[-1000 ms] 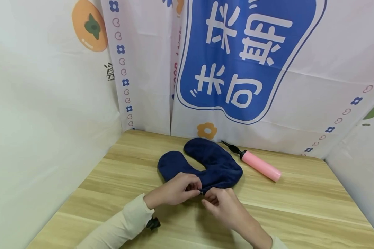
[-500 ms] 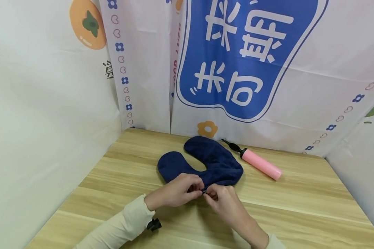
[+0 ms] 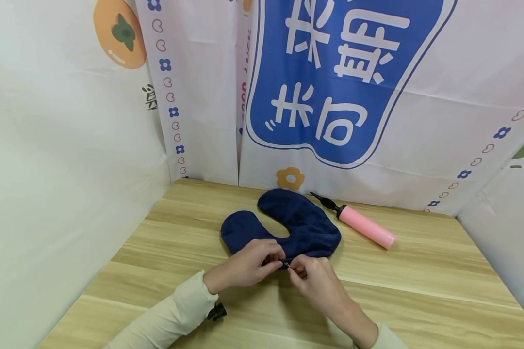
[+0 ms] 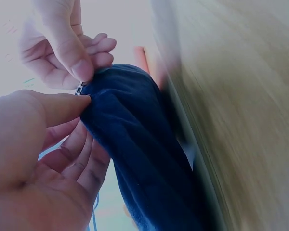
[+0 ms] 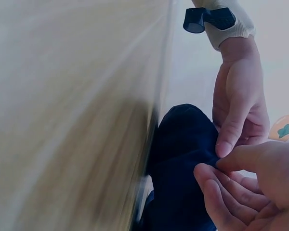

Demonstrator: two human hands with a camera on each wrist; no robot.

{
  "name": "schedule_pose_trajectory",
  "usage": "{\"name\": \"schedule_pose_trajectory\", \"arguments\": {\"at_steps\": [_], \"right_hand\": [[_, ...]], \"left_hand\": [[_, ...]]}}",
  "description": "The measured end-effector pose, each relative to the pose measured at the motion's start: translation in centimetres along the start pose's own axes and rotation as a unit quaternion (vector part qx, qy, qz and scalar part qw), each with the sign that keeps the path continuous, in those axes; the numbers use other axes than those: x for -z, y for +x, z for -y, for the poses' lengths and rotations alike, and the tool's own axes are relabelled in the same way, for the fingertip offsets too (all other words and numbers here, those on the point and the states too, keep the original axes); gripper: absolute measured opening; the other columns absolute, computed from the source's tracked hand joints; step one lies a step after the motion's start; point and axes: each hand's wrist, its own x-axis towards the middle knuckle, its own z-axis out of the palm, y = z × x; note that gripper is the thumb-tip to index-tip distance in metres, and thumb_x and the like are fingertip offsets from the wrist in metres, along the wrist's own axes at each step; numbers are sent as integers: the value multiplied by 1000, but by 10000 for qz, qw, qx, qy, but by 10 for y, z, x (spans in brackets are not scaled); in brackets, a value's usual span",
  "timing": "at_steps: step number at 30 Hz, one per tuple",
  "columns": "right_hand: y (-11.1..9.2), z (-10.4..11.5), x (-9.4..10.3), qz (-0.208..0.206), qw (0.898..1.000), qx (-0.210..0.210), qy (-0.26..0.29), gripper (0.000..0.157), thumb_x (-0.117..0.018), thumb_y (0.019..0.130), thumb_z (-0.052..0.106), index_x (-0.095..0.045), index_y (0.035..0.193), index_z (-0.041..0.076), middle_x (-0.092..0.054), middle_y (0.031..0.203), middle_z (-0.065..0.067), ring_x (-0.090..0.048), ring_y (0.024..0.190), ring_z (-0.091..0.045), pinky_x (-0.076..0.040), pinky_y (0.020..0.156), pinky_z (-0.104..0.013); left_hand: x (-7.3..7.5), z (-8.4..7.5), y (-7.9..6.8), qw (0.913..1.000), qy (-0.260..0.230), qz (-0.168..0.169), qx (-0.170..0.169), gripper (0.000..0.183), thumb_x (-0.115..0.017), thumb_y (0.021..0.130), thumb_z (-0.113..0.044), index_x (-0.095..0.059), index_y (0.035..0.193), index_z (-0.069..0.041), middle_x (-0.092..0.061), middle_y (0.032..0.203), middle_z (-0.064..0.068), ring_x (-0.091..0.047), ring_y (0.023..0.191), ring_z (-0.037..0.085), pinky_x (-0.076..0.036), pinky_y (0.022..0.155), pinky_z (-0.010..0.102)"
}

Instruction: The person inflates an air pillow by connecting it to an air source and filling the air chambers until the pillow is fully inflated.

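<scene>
Left of the pink pump (image 3: pixel 367 227) lies the navy pillow (image 3: pixel 305 223), pinched by the left hand (image 3: pixel 250 265), while the right hand (image 3: pixel 316 281) has just brought its thumb in to pinch the zip (image 4: pixel 79 89), seemingly steadying it.

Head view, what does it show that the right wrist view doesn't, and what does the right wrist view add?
Only the head view shows the pink pump and big blue panel.

Only the right wrist view shows the inner side of the right hand.

Both show the left hand and right hand pinching at the edge of the navy cushion, plus the table, orange fruit print and black device by the left wrist.
</scene>
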Motion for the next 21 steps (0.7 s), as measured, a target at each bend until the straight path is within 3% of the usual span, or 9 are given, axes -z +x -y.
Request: {"name": "schedule_pose_trajectory", "arguments": {"at_steps": [15,21], "right_hand": [[-2,-3,3,243,9993,43,272,17,-76,92,-1,-69,82,11,-72,72,5,-63,64,6,-53,57,-15],[-1,-10,12,420,9988,-3,270,15,-76,91,-2,-70,83,9,-73,73,0,-60,63,6,-53,56,-16]], "left_hand": [[0,-3,-1,9983,526,43,-258,5,-68,102,-8,-71,104,-12,-67,99,0,-59,85,5,-54,78,19],[0,1,-3,9963,775,-84,-370,5,-69,101,-6,-70,103,-10,-68,99,0,-62,87,7,-56,80,20]]}}
